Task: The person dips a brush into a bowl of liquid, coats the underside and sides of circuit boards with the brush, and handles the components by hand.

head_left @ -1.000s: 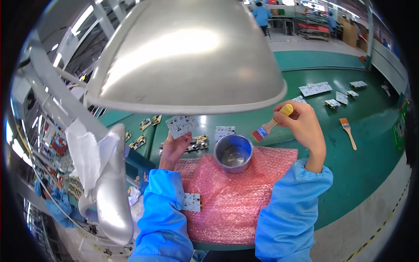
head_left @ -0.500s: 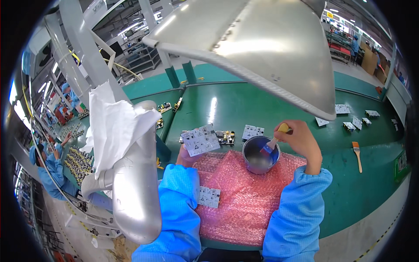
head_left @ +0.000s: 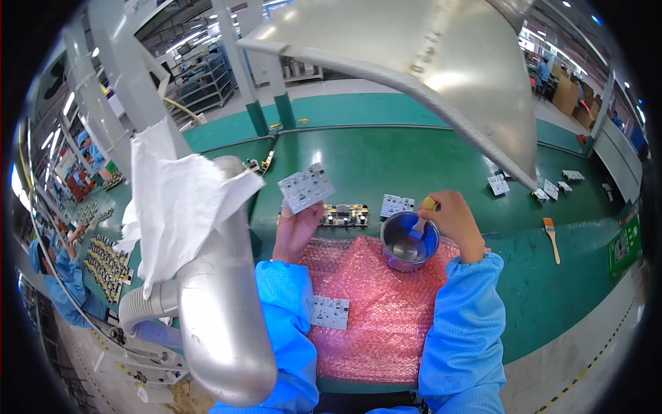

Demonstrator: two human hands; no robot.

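Tilted above the bench, a white circuit board [head_left: 306,188] is gripped at its lower edge by my left hand [head_left: 296,231]. My right hand [head_left: 452,219] pinches the yellowish handle of a small brush [head_left: 418,228], whose bristle end is down inside a round metal cup [head_left: 401,261]. That cup stands on pink bubble wrap [head_left: 376,310]. A second white circuit board [head_left: 330,312] lies on the wrap beside my left sleeve, and a third circuit board [head_left: 396,205] rests just behind the cup. Behind my left hand sits a gold-and-black component board [head_left: 346,215].
A large metal hood [head_left: 414,62] hangs over the green bench [head_left: 372,155]. A metal duct [head_left: 224,324] draped with white cloth [head_left: 172,200] stands at left. At right lie another brush [head_left: 551,240] and several small boards [head_left: 549,190]. A co-worker in blue [head_left: 62,276] sits far left.
My left hand has raised its board, moving it up and slightly left. My right hand and the brush have shifted a little left, still at the cup. The view has turned somewhat.
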